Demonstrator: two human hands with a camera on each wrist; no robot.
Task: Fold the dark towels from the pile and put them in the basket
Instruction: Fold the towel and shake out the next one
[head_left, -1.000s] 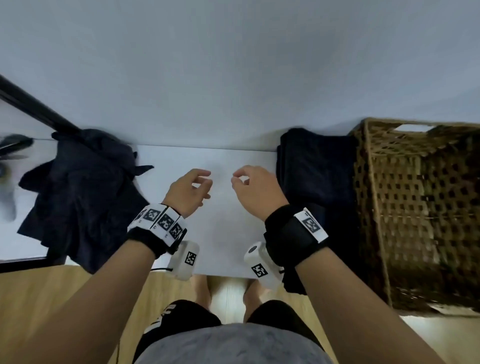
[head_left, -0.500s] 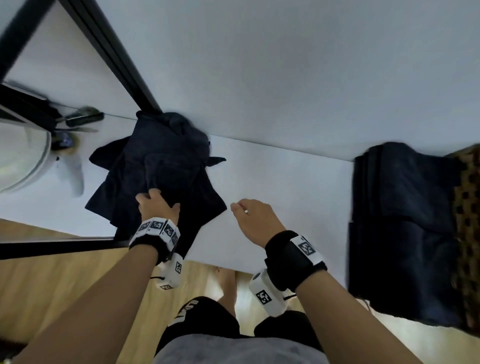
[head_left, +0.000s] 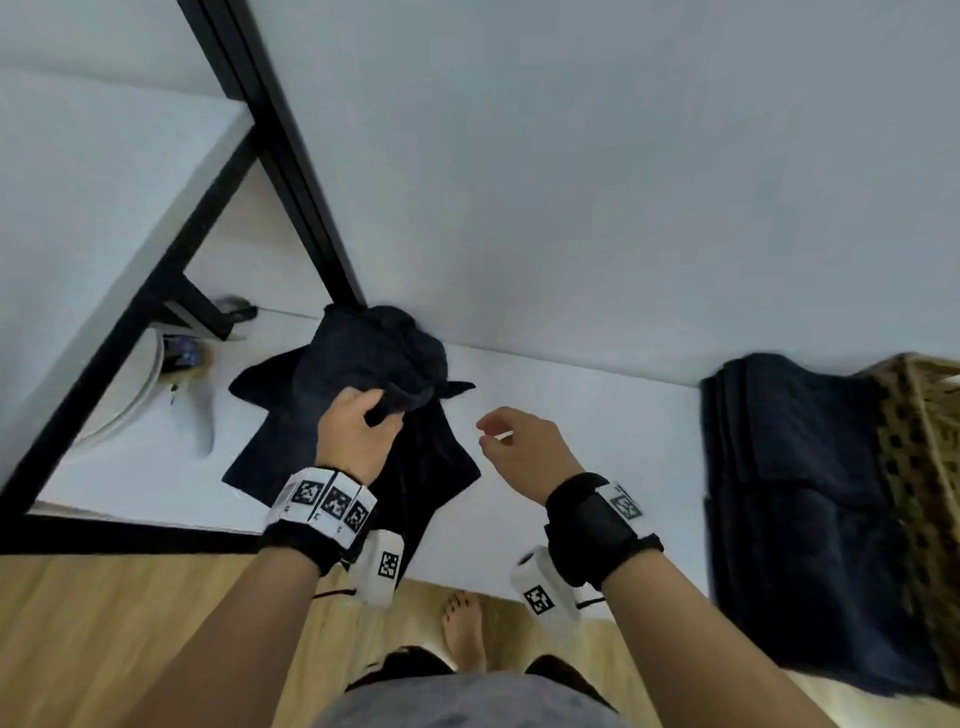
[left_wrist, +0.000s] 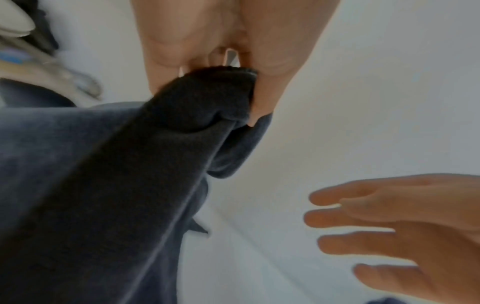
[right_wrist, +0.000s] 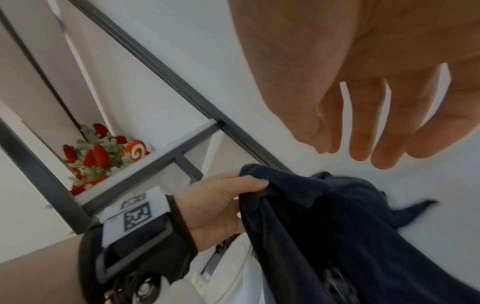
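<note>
A crumpled pile of dark towels (head_left: 363, 364) lies on the white table (head_left: 571, 405) at the left, by the wall. My left hand (head_left: 358, 426) grips a bunched fold of the top dark towel (left_wrist: 202, 98) and lifts it off the pile; the same towel (right_wrist: 311, 216) hangs from that hand in the right wrist view. My right hand (head_left: 514, 441) hovers just right of the pile with loosely spread fingers (right_wrist: 363, 131), holding nothing. A woven basket (head_left: 919, 467) stands at the far right edge, with folded dark towels (head_left: 795, 493) stacked against its left side.
A black metal frame (head_left: 280, 156) with white shelves rises behind the pile. A white round object (head_left: 130, 395) and small items sit left of the pile. Red and white flowers (right_wrist: 98, 156) stand on a shelf. The wooden floor (head_left: 130, 623) lies below the table's front edge.
My left hand reached onto the pile and closed on a fold of the top towel, raising it. The right hand followed toward the pile. The view swung left, pushing the basket to the edge.
</note>
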